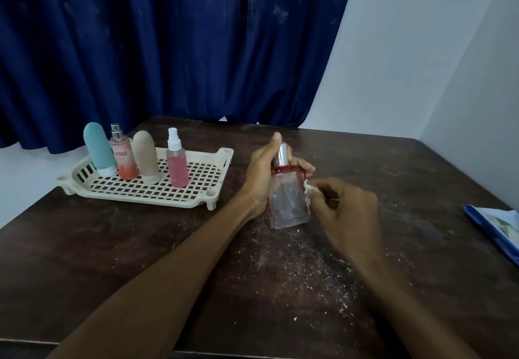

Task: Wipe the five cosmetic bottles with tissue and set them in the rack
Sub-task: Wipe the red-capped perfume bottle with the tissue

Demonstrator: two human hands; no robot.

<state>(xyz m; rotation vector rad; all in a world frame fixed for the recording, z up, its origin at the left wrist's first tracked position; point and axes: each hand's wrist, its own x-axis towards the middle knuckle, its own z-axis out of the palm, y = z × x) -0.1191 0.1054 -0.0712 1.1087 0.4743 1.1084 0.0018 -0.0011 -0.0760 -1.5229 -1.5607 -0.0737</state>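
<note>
Cream plastic rack (216, 159) already holds four bottles upright, so only the clear red-trimmed bottle (288, 201) remains. It stands on the table (140, 246), gripped by the left hand (262, 173), while the right hand (348, 212) pinches tissue (307, 190) against its side.

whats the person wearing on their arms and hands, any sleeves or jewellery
Nothing shows. The left hand and right hand have no gloves, and no ring appears on the fingers in view. The left forearm and right forearm are uncovered down to the picture's edge: no sleeve, watch or bracelet is visible.
</note>
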